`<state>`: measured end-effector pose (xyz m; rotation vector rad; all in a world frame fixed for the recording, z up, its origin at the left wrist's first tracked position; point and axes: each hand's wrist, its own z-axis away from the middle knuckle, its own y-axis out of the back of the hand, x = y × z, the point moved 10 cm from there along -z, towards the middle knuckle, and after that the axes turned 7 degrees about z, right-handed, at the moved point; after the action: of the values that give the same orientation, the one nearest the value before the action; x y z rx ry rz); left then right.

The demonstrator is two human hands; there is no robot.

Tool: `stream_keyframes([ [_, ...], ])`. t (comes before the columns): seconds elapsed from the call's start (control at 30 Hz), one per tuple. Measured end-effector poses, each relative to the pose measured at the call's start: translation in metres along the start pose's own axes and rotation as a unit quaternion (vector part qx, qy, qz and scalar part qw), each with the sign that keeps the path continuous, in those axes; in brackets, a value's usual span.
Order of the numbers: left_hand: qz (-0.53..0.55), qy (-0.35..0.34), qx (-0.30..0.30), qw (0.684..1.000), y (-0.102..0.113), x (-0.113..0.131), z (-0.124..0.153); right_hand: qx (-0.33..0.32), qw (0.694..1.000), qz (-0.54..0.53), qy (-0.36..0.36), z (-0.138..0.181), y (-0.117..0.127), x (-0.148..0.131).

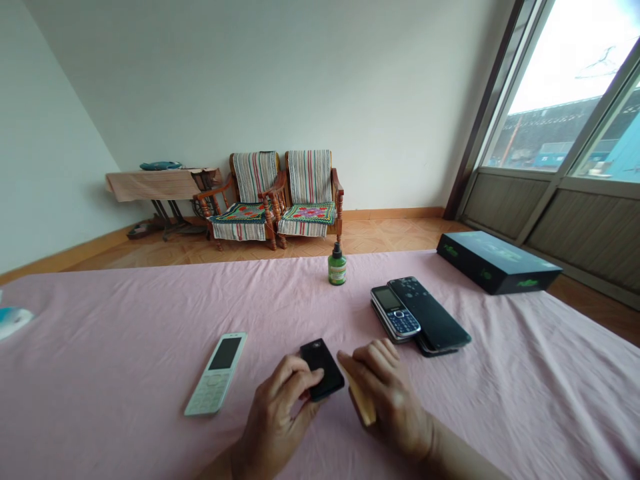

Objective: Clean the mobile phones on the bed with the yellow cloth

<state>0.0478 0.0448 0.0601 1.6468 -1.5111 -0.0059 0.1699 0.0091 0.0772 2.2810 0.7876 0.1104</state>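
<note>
My left hand [285,410] grips a small black mobile phone [326,368] by its near left edge, above the pink cloth. The phone's back faces up, with what looks like a camera lens near its far end. Just to its right, my right hand [395,393] is closed around a tan, elongated, flat thing [364,402]; the fingers cover part of it, and its kind is unclear. A small gap separates this tan thing from the phone. On the cloth left of my hands lies a white keypad phone [217,375], screen up.
Pink cloth [125,347] covers the surface. A dark keypad phone [395,312] lies stacked beside and partly against larger black phones [430,313]. Behind stand a green pump bottle [337,267] and a black box [500,260]. A blue-white item [15,320] lies at far left.
</note>
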Motion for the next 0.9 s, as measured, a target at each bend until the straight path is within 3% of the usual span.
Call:
stream_keyframes([
  [0.13, 0.019, 0.013, -0.117, 0.993, -0.026, 0.002, 0.005, -0.002, 0.991, -0.066, -0.118, 0.007, -0.012, 0.032],
  [0.27, 0.036, 0.045, -0.185, 0.981, -0.036, 0.002, 0.005, -0.057, 0.984, -0.105, -0.133, 0.007, -0.030, 0.030],
  [0.47, 0.039, 0.090, -0.171, 0.980, -0.027, -0.005, -0.003, -0.121, 0.980, -0.104, -0.119, 0.007, -0.045, 0.024],
  [0.6, -0.015, 0.122, -0.121, 0.985, -0.024, -0.027, 0.002, -0.181, 0.974, -0.111, -0.077, 0.005, -0.050, 0.011],
  [0.73, -0.030, 0.153, -0.128, 0.979, -0.032, -0.047, 0.012, -0.203, 0.973, -0.112, -0.020, 0.001, -0.048, -0.005],
  [0.9, -0.032, 0.182, -0.148, 0.972, -0.035, -0.051, 0.012, -0.189, 0.976, -0.077, -0.074, 0.000, -0.056, 0.007],
])
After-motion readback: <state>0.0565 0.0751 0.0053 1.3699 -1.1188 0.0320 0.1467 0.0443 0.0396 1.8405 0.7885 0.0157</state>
